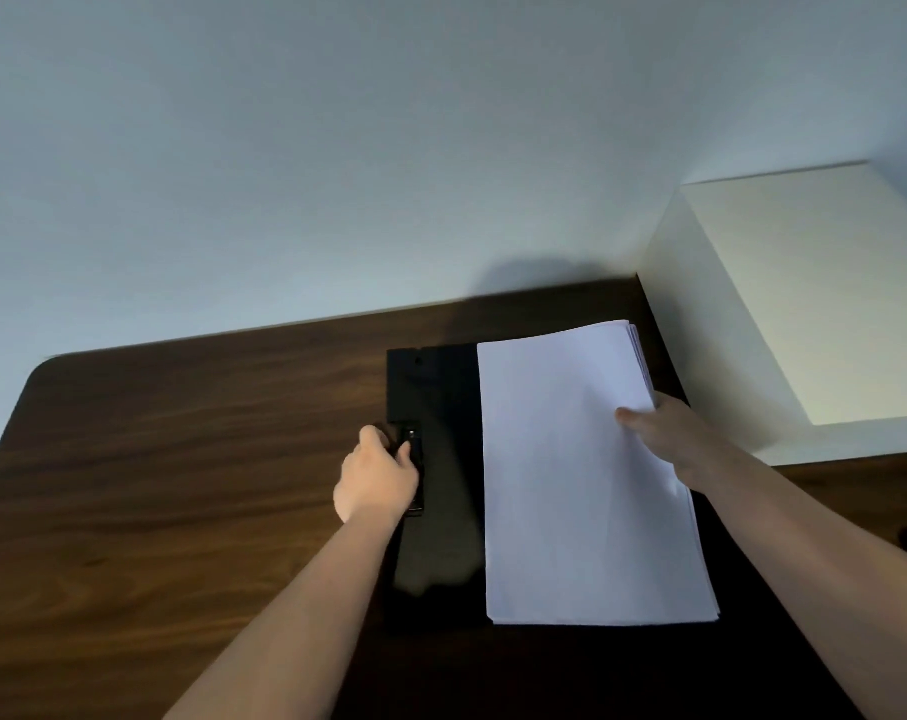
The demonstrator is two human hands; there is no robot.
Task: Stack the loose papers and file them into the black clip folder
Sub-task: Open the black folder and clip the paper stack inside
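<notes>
Our left hand grips the clip on the left side of the black folder, fingers curled around it. Our right hand pinches the right edge of the paper stack, thumb on top. The stack lies on the open folder, just right of the clip, not under it. The folder rests on a dark wooden table, with a white box close by on the right.
</notes>
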